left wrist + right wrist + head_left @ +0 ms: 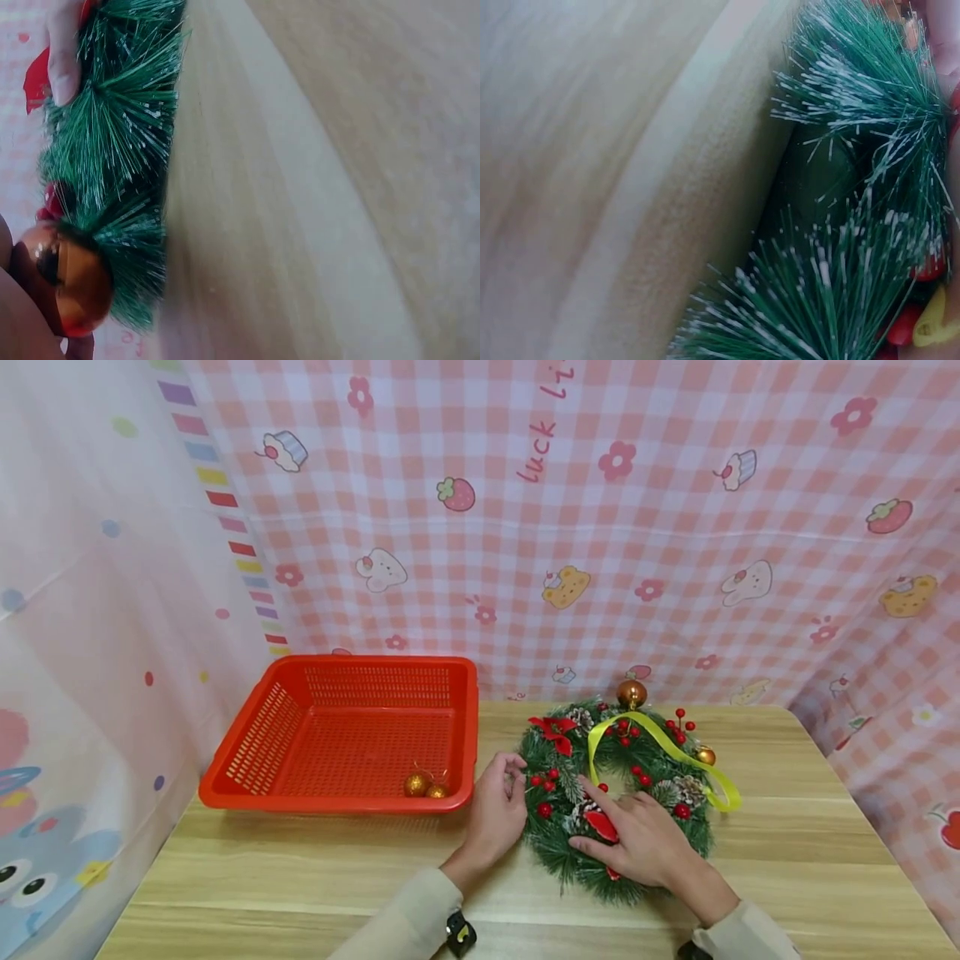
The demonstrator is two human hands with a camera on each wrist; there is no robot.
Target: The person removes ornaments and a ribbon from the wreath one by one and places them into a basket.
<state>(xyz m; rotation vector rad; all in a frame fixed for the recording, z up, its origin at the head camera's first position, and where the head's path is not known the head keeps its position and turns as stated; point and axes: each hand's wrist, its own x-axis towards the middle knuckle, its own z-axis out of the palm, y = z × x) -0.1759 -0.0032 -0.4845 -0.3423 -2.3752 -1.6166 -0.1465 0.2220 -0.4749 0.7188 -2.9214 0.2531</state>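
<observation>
Fitting a copper ball (84, 283) onto the wreath (546, 850) looks like the step in hand; the wreath lies on the wooden table (795, 835), to the right of the red basket (337, 803); the left hand (497, 814) appears to pinch the ball at the wreath's left edge, while the right hand (647, 843) rests over the front, thumb and forefinger spread; the next move probably calls for steadying the wreath while the ball is secured; backdrop (495, 539) lettering reads "luck li", cut off at the top; no brand is legible
</observation>
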